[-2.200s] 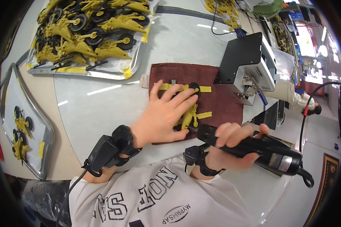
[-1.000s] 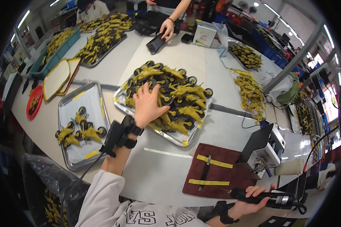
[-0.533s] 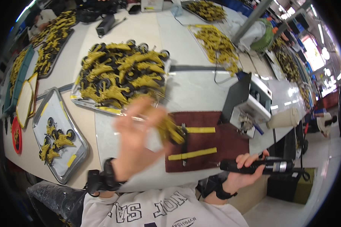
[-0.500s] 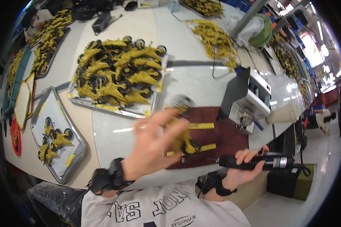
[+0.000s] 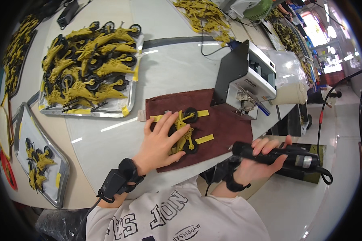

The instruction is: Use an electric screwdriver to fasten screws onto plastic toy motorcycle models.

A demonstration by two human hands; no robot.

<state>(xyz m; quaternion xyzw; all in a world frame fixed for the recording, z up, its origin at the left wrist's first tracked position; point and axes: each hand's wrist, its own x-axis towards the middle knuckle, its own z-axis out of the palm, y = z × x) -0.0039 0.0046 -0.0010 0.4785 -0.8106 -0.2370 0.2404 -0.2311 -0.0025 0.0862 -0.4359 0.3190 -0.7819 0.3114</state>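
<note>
My left hand rests with fingers spread over a yellow toy motorcycle with black wheels, holding it down on its side. The motorcycle lies on a maroon cloth between two yellow tape strips; my palm and fingers hide its left part. My right hand is wrapped round a black electric screwdriver. The tool is roughly level, its tip pointing left toward the motorcycle but apart from it.
Behind the cloth on the right stands a black-and-white screw feeder. A tray heaped with toy motorcycles sits at the back left; a smaller tray nearer me bears several more. Loose yellow parts lie at the far side. A cable hangs at right.
My blurred left hand has settled, with the motorcycle now flat on the cloth under it. The screwdriver stays in my right hand. The whole view has shifted, moving the trays left and up.
</note>
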